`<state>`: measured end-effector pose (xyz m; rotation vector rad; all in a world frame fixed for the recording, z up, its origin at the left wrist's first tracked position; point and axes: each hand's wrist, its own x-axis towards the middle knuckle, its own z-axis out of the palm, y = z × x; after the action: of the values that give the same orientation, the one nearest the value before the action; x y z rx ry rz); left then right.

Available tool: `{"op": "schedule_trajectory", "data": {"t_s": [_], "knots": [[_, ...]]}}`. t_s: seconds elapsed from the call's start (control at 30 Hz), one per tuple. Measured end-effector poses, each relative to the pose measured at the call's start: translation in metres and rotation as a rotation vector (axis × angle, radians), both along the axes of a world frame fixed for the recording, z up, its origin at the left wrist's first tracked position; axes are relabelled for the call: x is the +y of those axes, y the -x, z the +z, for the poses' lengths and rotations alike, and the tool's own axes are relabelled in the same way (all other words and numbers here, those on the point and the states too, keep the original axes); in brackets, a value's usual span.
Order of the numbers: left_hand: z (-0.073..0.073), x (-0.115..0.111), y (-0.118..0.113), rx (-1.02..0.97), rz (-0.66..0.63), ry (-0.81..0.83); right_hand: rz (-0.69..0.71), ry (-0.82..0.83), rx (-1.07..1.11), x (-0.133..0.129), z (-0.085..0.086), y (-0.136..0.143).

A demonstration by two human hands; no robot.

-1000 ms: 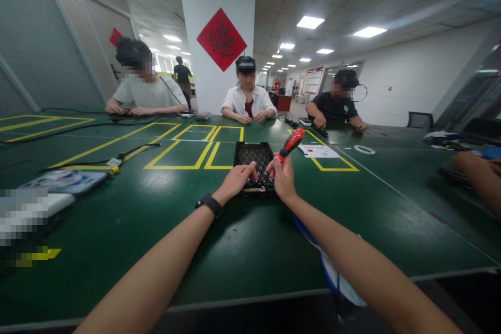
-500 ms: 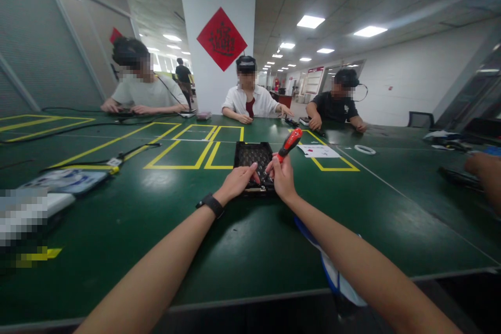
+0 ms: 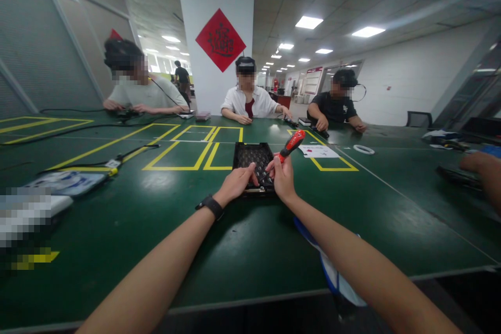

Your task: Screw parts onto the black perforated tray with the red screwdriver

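Observation:
A shallow black case (image 3: pixel 254 154) with a patterned inside lies on the green table in front of me. My left hand (image 3: pixel 239 180), with a black band on its wrist, reaches over the case's left side. Its thumb and fingers are bent together above the inside; what they pinch, if anything, is too small to tell. Over the right side of the case, my right hand (image 3: pixel 282 175) is closed round the lower part of a screwdriver (image 3: pixel 293 143) with a red and black handle. The handle points up and to the right; its tip is hidden by my fingers.
Yellow tape outlines (image 3: pixel 172 168) mark the green table (image 3: pixel 164 229). A white sheet (image 3: pixel 319 151) and a white ring (image 3: pixel 364 150) lie to the right. A blue-edged packet (image 3: pixel 332 271) sits under my right forearm. Several people work around the table; another person's hand (image 3: pixel 475 162) shows at far right.
The screwdriver's handle has tipped a little further to the right in my right hand. My left hand stays over the case. The view has shifted slightly.

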<state>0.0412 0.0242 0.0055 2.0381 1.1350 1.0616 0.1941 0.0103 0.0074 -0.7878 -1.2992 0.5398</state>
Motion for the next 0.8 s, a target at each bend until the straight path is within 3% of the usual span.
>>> {"op": "schedule_trajectory", "data": {"t_s": [0.57,0.8], "knots": [[0.0005,-0.0019,-0.0015,0.125,0.057,-0.027,-0.053,0.005,0.012,0.0044,-0.0018,-0.0020],[-0.0001,-0.0014,-0.0009,0.119,0.022,-0.072,-0.055,-0.003,0.028,0.0049,-0.0018,-0.0018]]}}
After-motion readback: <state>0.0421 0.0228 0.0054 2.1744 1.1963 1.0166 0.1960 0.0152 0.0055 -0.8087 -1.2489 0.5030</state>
